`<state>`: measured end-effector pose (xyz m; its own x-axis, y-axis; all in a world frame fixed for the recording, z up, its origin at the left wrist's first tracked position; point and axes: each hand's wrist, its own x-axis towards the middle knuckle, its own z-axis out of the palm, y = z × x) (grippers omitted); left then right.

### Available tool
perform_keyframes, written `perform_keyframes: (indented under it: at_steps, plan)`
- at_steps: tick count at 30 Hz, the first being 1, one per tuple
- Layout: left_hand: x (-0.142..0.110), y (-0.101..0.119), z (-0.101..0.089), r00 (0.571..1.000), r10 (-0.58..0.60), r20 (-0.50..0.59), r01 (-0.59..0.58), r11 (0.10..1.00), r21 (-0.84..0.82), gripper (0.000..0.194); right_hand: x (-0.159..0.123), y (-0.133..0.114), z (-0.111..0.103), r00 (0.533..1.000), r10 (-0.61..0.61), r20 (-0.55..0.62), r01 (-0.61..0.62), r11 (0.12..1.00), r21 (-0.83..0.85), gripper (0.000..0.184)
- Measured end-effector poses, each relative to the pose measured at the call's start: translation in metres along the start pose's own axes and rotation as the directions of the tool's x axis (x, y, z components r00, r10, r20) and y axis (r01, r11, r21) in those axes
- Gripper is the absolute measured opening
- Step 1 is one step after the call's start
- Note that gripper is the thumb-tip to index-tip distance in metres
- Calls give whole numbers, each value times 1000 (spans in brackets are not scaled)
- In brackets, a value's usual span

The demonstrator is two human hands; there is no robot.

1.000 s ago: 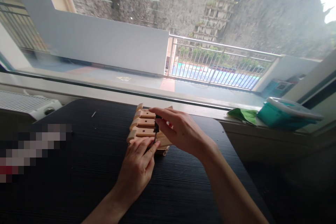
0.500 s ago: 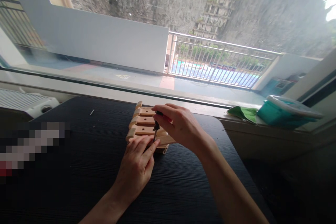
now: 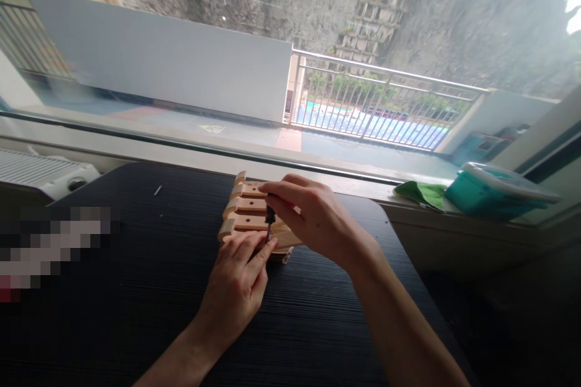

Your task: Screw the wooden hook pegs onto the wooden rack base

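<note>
A pale wooden slatted piece [image 3: 238,222] with curved slat ends and dark holes rests on the black table. My right hand [image 3: 320,214] is closed around the handle of a screwdriver [image 3: 270,217], which stands nearly upright with its tip pointing down at the nearest slat. Below it, my left hand [image 3: 238,272] grips the near end of the wooden piece, its fingertips close around the screwdriver's shaft. The fingers hide the tip and whatever lies under it. Part of the wood's right side is behind my right hand.
The black table [image 3: 172,290] stands against a window sill. A small white sliver [image 3: 157,190] lies on its left part. To the right, a green cloth [image 3: 420,195] and a teal lidded tub [image 3: 490,193] sit on the sill. A white radiator [image 3: 45,175] is at the left.
My right hand has turned slightly about the screwdriver handle, and the red part visible before is now hidden. My left hand and the wooden piece stay in place. The view has shifted slightly.
</note>
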<state>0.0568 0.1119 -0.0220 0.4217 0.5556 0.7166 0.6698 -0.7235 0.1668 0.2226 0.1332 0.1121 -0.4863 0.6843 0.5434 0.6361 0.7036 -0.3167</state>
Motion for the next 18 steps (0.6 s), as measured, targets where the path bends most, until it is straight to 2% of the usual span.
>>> perform_keyframes:
  at_steps: [5,8,14,18]
  plan:
    - [-1,1,-1,1000,0,1,0,1000,11,44,1,4,7,996,39,-77,-46,995,-88,23]
    - [0,1,-1,1000,-2,1,2,1000,3,45,2,2,9,995,55,-80,-64,990,-124,25]
    - [0,0,0,1000,-2,-6,2,1000,-7,43,-1,-3,2,1000,-14,24,13,1000,26,30]
    - [-1,0,-1,1000,-6,-3,6,1000,-10,44,0,-2,1,1000,-30,11,29,997,65,29]
